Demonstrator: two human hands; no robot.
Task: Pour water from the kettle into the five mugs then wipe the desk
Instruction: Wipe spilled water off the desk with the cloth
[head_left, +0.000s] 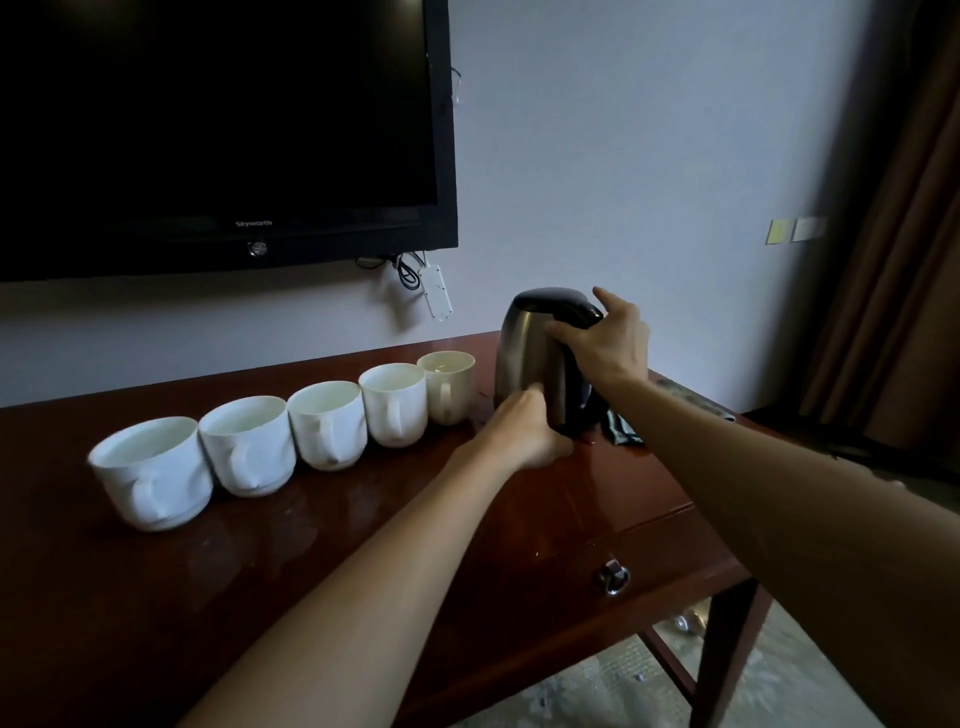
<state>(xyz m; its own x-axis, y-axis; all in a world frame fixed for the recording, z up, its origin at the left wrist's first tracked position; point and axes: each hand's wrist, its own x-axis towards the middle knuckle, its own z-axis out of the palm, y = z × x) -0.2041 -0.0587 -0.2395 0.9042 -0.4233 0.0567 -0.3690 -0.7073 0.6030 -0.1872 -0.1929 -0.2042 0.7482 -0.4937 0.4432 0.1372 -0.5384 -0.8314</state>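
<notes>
The right hand (605, 343) grips the handle at the top of the steel kettle (524, 358), which stands upright on the desk (363, 519), while the left hand (524, 431) curls against its base. Five white mugs (327, 423) line up left of both hands, and a dark cloth (623, 428) lies just under the right wrist

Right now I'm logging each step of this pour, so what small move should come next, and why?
Probably lift the kettle straight up off the desk. The right hand grips its black handle and the left hand steadies its base, yet it stands upright beside the row of five mugs, not tipped toward any.
</notes>
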